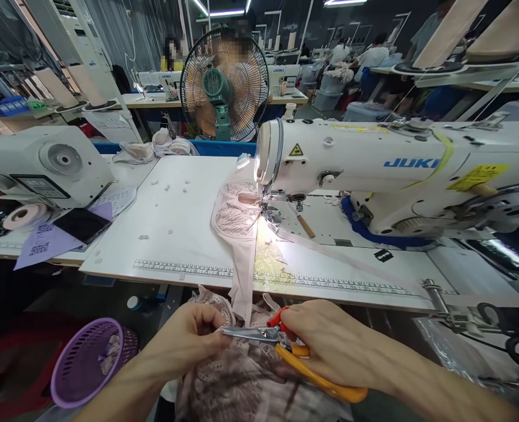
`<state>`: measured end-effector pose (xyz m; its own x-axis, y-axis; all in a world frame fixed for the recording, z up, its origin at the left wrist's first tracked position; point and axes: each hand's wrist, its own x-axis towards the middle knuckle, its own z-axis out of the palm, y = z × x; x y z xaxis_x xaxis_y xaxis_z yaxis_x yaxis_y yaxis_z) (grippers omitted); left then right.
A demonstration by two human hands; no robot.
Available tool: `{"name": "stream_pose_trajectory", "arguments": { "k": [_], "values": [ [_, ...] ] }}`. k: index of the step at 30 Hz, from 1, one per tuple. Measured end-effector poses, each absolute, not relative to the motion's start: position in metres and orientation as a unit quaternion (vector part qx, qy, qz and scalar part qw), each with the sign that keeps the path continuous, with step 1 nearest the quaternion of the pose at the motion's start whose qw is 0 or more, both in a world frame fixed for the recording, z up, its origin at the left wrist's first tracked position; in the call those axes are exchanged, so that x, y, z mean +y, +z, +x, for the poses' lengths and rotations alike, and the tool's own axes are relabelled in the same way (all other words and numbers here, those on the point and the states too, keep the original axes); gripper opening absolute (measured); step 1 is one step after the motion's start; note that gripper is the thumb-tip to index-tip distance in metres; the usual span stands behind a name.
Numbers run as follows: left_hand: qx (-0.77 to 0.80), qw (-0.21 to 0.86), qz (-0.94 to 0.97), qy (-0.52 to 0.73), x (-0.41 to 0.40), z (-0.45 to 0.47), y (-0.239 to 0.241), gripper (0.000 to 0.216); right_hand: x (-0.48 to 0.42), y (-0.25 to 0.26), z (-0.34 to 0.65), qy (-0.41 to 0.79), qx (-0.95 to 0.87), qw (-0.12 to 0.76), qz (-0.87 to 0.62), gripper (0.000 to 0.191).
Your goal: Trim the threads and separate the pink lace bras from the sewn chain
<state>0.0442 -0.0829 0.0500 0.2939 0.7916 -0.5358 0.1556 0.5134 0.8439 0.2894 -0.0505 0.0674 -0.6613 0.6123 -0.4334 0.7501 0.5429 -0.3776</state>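
Observation:
My right hand [325, 337] grips a pair of scissors [259, 334] with orange and red handles. Their blades point left, and the tips reach the fingers of my left hand [193, 331]. That hand pinches the edge of a pale pink lace bra [215, 302] over my lap. More lace fabric [237, 387] hangs below both hands. A pink bra cup [235, 211] lies on the white sewing table [189, 234] at the needle of the sewing machine [351, 155], and its band hangs over the front edge between my hands.
A fan [217, 85] stands behind the table. On the left are a second machine [43, 164], a phone [82, 225] and a purple basket [94, 363] holding scraps. A wooden-handled tool [305, 227] lies beside the needle. A metal tape guide [439, 299] sticks out at the right edge.

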Motion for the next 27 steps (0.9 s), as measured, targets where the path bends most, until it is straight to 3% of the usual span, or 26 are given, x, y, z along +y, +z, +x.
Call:
{"name": "stream_pose_trajectory", "arguments": {
  "k": [10, 15, 20, 27],
  "values": [
    [0.544, 0.686, 0.43, 0.222, -0.08, 0.042, 0.045, 0.023, -0.052, 0.062, 0.289, -0.235, 0.874, 0.143, 0.4, 0.027],
    [0.565, 0.675, 0.423, 0.213, -0.078, 0.045, 0.049, 0.018, -0.051, 0.065, 0.288, -0.266, 0.864, 0.146, 0.403, 0.042],
    [0.558, 0.676, 0.433, 0.211, -0.077, 0.045, 0.051, 0.019, -0.05, 0.062, 0.289, -0.257, 0.871, 0.146, 0.392, 0.033],
    [0.552, 0.68, 0.433, 0.216, -0.076, 0.043, 0.046, 0.036, -0.051, 0.055, 0.285, -0.265, 0.862, 0.147, 0.408, 0.04]
  ]
}}
